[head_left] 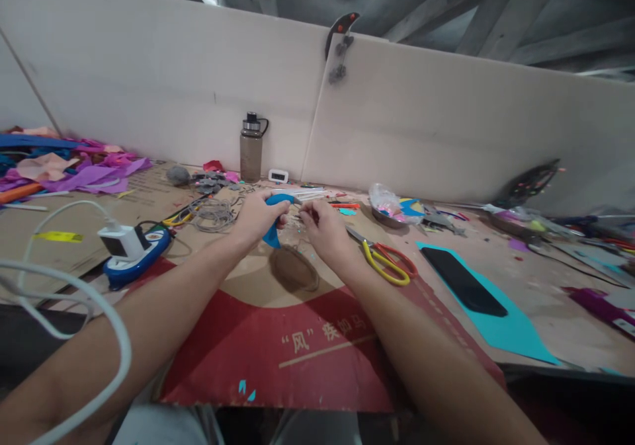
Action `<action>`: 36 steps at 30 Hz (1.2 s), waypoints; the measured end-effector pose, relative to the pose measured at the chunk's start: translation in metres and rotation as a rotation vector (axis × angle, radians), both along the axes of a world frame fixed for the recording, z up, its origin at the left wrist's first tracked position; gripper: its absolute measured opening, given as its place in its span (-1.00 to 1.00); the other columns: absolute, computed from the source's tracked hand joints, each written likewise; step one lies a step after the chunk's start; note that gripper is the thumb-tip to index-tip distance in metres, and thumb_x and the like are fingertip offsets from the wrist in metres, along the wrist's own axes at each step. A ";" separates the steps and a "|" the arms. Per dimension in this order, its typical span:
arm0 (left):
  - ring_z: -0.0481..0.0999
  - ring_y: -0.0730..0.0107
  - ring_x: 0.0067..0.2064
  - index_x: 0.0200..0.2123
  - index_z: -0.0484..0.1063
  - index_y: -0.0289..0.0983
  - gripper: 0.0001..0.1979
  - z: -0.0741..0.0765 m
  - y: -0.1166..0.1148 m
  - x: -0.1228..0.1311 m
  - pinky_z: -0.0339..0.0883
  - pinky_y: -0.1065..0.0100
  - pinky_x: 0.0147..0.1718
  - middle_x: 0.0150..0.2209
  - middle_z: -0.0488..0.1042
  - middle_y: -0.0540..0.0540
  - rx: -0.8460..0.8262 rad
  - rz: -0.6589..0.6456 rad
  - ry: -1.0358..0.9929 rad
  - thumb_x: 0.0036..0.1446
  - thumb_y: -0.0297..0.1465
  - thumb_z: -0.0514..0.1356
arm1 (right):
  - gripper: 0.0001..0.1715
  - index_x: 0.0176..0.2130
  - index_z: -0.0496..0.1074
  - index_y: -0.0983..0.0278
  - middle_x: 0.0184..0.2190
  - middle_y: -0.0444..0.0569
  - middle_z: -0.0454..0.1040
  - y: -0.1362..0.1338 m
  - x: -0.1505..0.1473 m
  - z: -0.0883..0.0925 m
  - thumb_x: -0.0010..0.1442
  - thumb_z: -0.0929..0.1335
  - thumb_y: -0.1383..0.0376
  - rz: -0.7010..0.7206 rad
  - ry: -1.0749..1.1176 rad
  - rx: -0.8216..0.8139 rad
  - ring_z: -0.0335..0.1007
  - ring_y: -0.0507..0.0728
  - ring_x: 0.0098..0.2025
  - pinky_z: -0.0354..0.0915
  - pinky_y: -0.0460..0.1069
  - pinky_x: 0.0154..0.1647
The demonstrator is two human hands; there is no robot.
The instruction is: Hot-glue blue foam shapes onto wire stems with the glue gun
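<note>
My left hand (pixel 255 217) is closed around a small piece of blue felt (pixel 274 232), holding it above the cardboard-covered table (pixel 317 352). My right hand (pixel 325 225) is pinched close to the felt's right side; what its fingertips hold is too small to make out. Both hands meet at the middle of the table. A pair of scissors with yellow and red handles (pixel 387 260) lies just right of my right wrist.
A grey water bottle (pixel 251 147) stands at the back wall. A white charger on a blue power strip (pixel 131 250) lies left, with a white cable (pixel 74 299). Purple and pink scraps (pixel 74 167) pile far left. A black phone (pixel 464 280) rests on a teal sheet (pixel 516 329).
</note>
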State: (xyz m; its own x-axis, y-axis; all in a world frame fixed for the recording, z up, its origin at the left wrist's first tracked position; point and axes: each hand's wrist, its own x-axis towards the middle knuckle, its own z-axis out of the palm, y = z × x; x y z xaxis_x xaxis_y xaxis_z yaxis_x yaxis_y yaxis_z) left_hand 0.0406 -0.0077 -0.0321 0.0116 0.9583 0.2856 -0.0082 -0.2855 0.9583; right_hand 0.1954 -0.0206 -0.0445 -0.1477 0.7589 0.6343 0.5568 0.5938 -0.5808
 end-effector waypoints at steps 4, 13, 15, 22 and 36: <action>0.38 0.48 -0.64 -0.45 0.41 -0.31 -0.89 0.002 -0.005 0.001 0.26 0.45 -0.65 -0.62 0.41 -0.03 0.034 0.014 0.134 -0.07 -0.40 0.27 | -0.83 -0.33 0.40 0.25 -0.30 0.01 0.36 -0.005 0.002 0.009 0.19 0.23 0.32 -0.064 -0.115 0.190 0.29 0.11 -0.22 0.22 0.03 -0.16; 0.34 0.48 -0.65 -0.51 0.42 -0.29 -0.90 0.003 -0.010 0.007 0.22 0.46 -0.66 -0.66 0.39 -0.02 0.062 -0.081 0.292 -0.05 -0.38 0.24 | -0.86 -0.37 0.48 0.25 -0.38 -0.03 0.42 0.001 0.014 0.016 0.14 0.32 0.29 -0.091 -0.005 0.145 0.31 0.10 -0.29 0.23 0.01 -0.20; 0.33 0.50 -0.66 -0.54 0.41 -0.29 -0.87 0.002 -0.009 0.007 0.21 0.47 -0.66 -0.66 0.38 -0.01 0.066 -0.107 0.286 -0.05 -0.36 0.25 | -0.85 -0.38 0.49 0.25 -0.40 -0.04 0.43 0.003 0.016 0.017 0.13 0.32 0.27 -0.075 0.023 0.087 0.31 0.09 -0.31 0.22 0.01 -0.22; 0.30 0.53 -0.63 -0.53 0.42 -0.29 -0.83 0.003 -0.008 0.004 0.18 0.47 -0.62 -0.63 0.38 -0.01 0.028 -0.208 0.215 -0.07 -0.31 0.28 | -0.80 -0.49 0.43 0.26 -0.55 -0.14 0.36 0.004 0.023 0.021 0.05 0.34 0.20 0.086 0.203 -0.195 0.20 0.02 -0.47 0.14 -0.04 -0.40; 0.30 0.53 -0.60 -0.45 0.48 -0.29 -0.87 0.013 -0.013 -0.001 0.18 0.49 -0.57 -0.64 0.37 0.01 0.113 -0.317 0.303 -0.03 -0.33 0.25 | -0.68 -0.47 0.33 0.27 -0.64 -0.26 0.21 -0.010 0.030 0.027 -0.11 0.44 0.11 0.360 0.502 -0.674 -0.13 -0.12 -0.64 -0.19 -0.13 -0.63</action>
